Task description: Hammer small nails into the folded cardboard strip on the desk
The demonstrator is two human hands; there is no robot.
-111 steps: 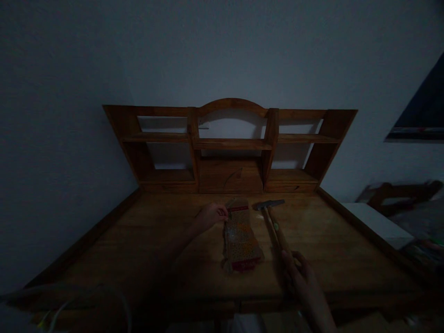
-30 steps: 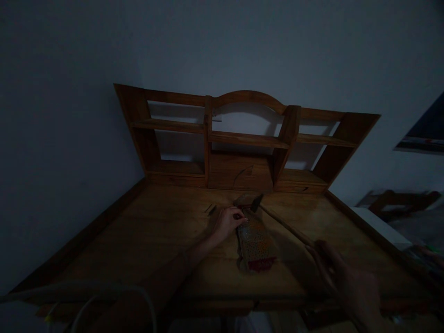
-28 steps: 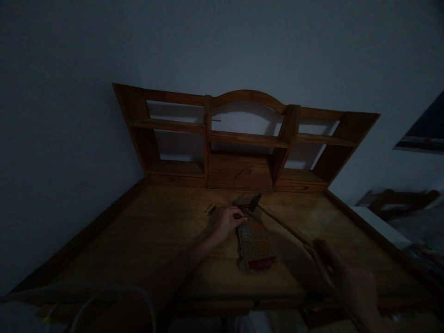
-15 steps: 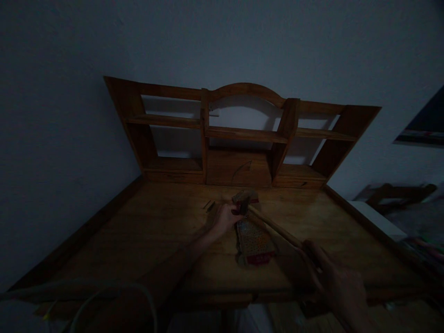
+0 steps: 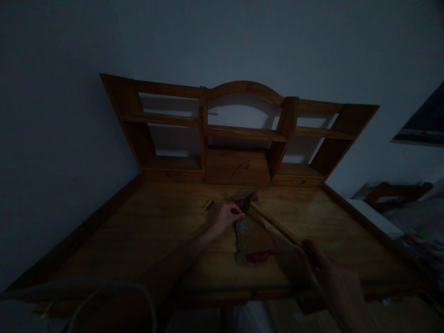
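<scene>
My right hand (image 5: 335, 282) is closed around the wooden handle of a hammer (image 5: 274, 223). The dark hammer head is over the far part of a worn, patterned piece of cardboard (image 5: 255, 236) with red ends, which lies on the desk. Beside the head, at the cardboard's left edge, my left hand (image 5: 225, 216) is in a pinch, thumb and finger together. A tiny bright spot shows at those fingertips; what they hold is too small and dark to make out.
The wooden desk (image 5: 163, 222) has a raised shelf unit (image 5: 239, 134) along its back. A few small thin dark pieces (image 5: 209, 205) lie left of my left hand. A pale cable (image 5: 138, 285) loops at lower left. A chair back (image 5: 398, 189) stands at right.
The hammer head has shifted slightly away and to the right of my left fingertips, and is tilted differently. My left fingers now show more clearly in a pinch. The cardboard stays in place.
</scene>
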